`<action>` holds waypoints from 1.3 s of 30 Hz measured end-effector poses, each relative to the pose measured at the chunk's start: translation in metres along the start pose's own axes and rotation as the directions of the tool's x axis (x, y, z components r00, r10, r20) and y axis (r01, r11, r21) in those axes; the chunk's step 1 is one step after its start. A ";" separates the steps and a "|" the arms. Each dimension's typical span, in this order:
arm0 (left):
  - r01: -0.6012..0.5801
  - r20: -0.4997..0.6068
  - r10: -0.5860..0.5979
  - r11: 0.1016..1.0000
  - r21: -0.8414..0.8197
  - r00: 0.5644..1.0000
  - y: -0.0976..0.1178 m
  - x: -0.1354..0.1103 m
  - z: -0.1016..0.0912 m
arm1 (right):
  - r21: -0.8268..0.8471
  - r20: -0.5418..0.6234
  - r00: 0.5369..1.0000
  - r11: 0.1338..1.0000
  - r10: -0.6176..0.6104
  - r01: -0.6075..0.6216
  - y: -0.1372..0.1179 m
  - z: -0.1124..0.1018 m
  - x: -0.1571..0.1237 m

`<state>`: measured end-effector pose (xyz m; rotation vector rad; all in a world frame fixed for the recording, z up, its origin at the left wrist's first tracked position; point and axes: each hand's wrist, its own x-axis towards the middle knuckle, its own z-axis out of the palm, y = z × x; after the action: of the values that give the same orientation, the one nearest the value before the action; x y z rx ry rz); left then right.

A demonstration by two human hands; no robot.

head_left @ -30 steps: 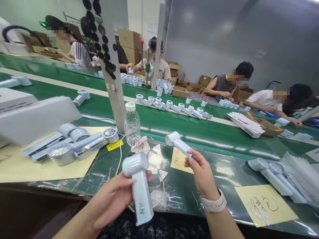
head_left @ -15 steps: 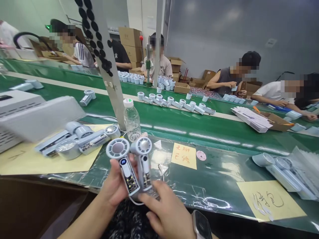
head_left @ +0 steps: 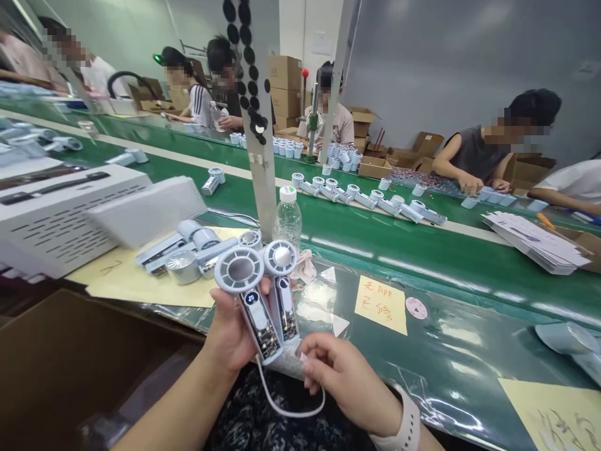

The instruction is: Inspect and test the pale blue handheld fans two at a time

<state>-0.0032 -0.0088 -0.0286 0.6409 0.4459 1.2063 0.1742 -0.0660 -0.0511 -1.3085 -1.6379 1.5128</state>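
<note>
My left hand (head_left: 232, 335) is closed round two pale blue handheld fans held side by side, heads up. The left fan (head_left: 246, 291) shows a lit round display reading 20 and an exposed circuit strip on its handle. The right fan (head_left: 282, 282) has a silver hub. My right hand (head_left: 345, 382), a pale watch at its wrist, pinches the end of a white cable (head_left: 286, 407) just below the fans' handles. The cable loops down toward my lap.
Several more fans (head_left: 188, 254) lie on yellow paper at left beside a white machine (head_left: 56, 210). A water bottle (head_left: 287, 219) and a metal post (head_left: 260, 125) stand behind. A yellow note (head_left: 381, 304) lies on the green belt (head_left: 422, 250). Several people work across it.
The second fan went from my right hand into my left, beside the first, and both were turned face up. My right hand dropped to the cable. The view swung left.
</note>
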 end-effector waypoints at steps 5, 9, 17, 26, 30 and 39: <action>-0.038 -0.004 0.038 0.997 -0.061 0.999 -0.011 0.008 0.020 | 0.409 -0.065 0.998 0.912 0.012 0.016 -0.008 0.017 -0.010; -0.095 -0.048 0.094 0.995 -0.027 0.994 -0.016 0.009 0.029 | 0.465 -0.231 0.973 0.880 0.010 0.101 -0.008 0.037 -0.007; -0.252 -0.112 0.258 0.965 0.069 0.960 -0.016 0.003 0.026 | 0.299 -0.180 0.978 0.941 -0.105 0.156 -0.007 0.043 -0.007; -0.137 -0.073 0.130 0.985 -0.100 0.989 -0.006 -0.004 0.029 | 0.256 -0.307 0.938 0.936 -0.160 0.243 -0.006 0.037 -0.010; -0.199 -0.068 0.198 0.980 0.000 0.978 -0.008 -0.007 0.030 | 0.441 -0.306 0.950 0.876 -0.059 0.196 -0.002 0.046 -0.008; -0.174 0.000 0.174 0.984 0.043 0.985 -0.012 -0.008 0.025 | 0.353 -0.256 0.962 0.918 -0.090 0.180 -0.007 0.034 -0.015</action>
<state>0.0188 -0.0246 -0.0184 0.7258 0.4260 1.3669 0.1475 -0.0926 -0.0484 -1.0909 -1.1918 1.4364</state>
